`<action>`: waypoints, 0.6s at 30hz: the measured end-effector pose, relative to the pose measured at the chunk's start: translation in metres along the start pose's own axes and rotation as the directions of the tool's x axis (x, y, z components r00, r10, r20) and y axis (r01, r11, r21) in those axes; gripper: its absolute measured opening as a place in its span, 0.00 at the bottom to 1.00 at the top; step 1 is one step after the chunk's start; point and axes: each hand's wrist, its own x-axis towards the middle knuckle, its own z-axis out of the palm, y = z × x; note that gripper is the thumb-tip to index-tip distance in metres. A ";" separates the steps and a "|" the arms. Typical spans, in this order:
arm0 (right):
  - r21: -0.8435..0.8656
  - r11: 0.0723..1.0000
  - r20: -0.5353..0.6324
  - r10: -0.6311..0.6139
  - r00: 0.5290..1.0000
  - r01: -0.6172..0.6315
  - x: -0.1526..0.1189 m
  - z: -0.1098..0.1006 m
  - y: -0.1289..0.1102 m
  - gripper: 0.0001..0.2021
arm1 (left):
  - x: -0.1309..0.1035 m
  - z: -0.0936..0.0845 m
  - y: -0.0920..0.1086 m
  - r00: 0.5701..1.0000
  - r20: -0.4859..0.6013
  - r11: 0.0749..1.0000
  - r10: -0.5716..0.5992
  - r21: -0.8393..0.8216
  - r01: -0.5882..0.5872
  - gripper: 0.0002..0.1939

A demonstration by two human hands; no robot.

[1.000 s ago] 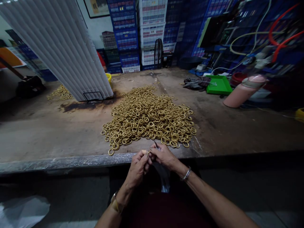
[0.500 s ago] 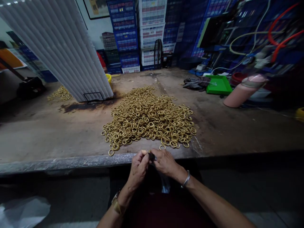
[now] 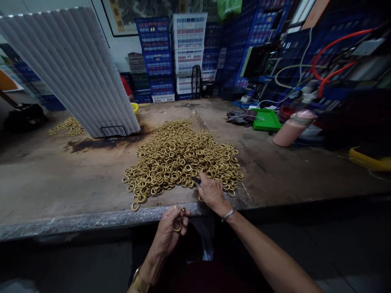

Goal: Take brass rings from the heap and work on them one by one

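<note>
A wide heap of brass-coloured rings (image 3: 183,156) lies on the workbench in front of me. My left hand (image 3: 168,228) is closed at the bench's front edge, pinching a brass ring (image 3: 177,230); another small brass piece shows at its fingertips. At the near side of the heap, my right hand (image 3: 211,194) reaches over the rings, its fingers closed round a short dark tool (image 3: 197,180) whose kind I cannot make out. Whether those fingers also touch a ring is unclear. One loose ring (image 3: 135,210) lies apart at the near left.
A tall ribbed pale panel (image 3: 70,73) leans at the left on a black wire stand (image 3: 113,137). Right of the heap are a green tray (image 3: 267,120) and a pink bottle (image 3: 291,132). Blue and white crates (image 3: 189,32) are stacked behind the workbench (image 3: 275,179).
My hands were together at the bench edge and are now apart. The right has moved forward to the heap with the dark tool; the left has turned, showing a ring. The view has shifted.
</note>
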 end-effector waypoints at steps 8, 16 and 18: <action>-0.003 0.999 -0.006 -0.032 0.999 0.032 0.020 0.009 -0.005 0.07 | 0.004 -0.002 0.003 0.994 0.045 0.977 -0.099 -0.185 0.106 0.12; 0.084 0.994 -0.089 -0.068 0.994 0.075 0.019 0.005 -0.001 0.08 | 0.008 0.002 0.000 1.000 -0.016 0.996 -0.026 -0.092 0.024 0.14; 0.182 0.978 -0.107 -0.081 0.991 0.099 0.017 0.003 -0.001 0.08 | 0.009 0.007 0.000 0.998 -0.043 0.999 0.038 0.016 -0.037 0.14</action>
